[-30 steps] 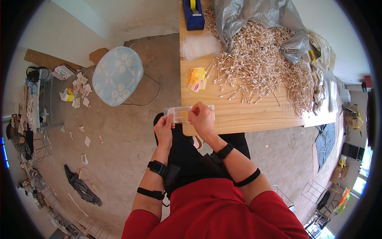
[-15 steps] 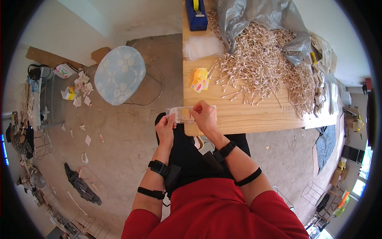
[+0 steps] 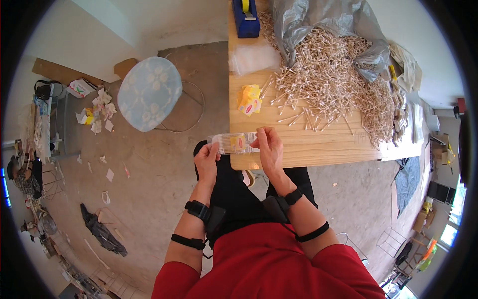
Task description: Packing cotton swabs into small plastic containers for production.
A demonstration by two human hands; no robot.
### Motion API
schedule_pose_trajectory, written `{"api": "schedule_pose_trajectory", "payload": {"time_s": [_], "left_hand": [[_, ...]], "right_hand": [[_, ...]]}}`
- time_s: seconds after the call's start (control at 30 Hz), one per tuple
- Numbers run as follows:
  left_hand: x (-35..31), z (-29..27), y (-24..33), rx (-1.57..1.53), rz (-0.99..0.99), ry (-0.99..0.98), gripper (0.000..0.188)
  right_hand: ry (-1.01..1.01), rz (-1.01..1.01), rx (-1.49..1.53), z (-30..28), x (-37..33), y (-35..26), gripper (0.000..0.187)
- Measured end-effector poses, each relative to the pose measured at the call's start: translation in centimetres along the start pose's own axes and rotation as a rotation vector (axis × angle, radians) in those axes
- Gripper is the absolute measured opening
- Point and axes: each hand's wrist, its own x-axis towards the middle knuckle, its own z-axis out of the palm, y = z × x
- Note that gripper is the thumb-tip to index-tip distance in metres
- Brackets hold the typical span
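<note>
Evidently the pale, straight-edged wooden table (image 3: 318, 150) is my main working surface, its near corner beneath the right hand (image 3: 270, 153), with the left hand (image 3: 207, 158) out past its side edge. Ahead and to the right of the right hand spreads a broad heap of thin, white-tipped cotton swabs (image 3: 323, 74), a crumpled grey plastic bag (image 3: 328, 17) draped over its far side, presumably pulled back to leave them reachable. Farther ahead of both hands I see flat, translucent plastic sleeves (image 3: 255, 59) and, beyond, a blue tape dispenser (image 3: 247, 25), likely set aside to spare elbow room. Between my hands lies the clear, flat plastic packet (image 3: 226, 143) of pale sticks: left thumb and fingers pinch its left end, apparently to steady it, while right fingertips meet its right end, whether gripping or only pressing I cannot tell. Loose yellow printed cards (image 3: 249, 99) sit just ahead of the hands, handy; one small yellow card (image 3: 238, 144) shows against the packet, face up.
</note>
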Motion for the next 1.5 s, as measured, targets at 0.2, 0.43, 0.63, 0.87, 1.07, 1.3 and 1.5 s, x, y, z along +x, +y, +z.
{"api": "schedule_pose_trajectory", "payload": {"time_s": [0.2, 0.43, 0.63, 0.87, 1.07, 1.3, 1.5], "left_hand": [[0.1, 0.0, -0.1, -0.009, -0.018, 0.004, 0.019], [0.1, -0.1, -0.1, 0.008, -0.015, -0.006, 0.014], [0.0, 0.0, 0.0, 0.023, 0.006, -0.020, 0.015], [-0.1, 0.2, 0.3, -0.008, -0.008, -0.010, 0.015], [0.1, -0.1, -0.1, 0.028, 0.004, -0.015, 0.020], [0.0, 0.0, 0.3, 0.018, -0.003, -0.003, 0.020], [0.0, -0.1, 0.0, 0.011, -0.011, -0.008, 0.020]], "right_hand": [[-0.048, 0.113, 0.248, -0.2, 0.1, 0.9, 0.029], [-0.078, 0.112, 0.057, 0.8, -1.1, 1.1, 0.035], [-0.054, 0.088, 0.080, 0.4, -0.6, 1.0, 0.034], [-0.094, 0.087, 0.065, 1.0, -0.9, 1.0, 0.035], [-0.065, 0.093, 0.162, 1.1, -1.1, 1.6, 0.035], [-0.014, 0.087, 0.145, 1.2, -1.2, 1.4, 0.035], [-0.094, 0.120, 0.068, 1.2, -1.2, 1.6, 0.035]]}}
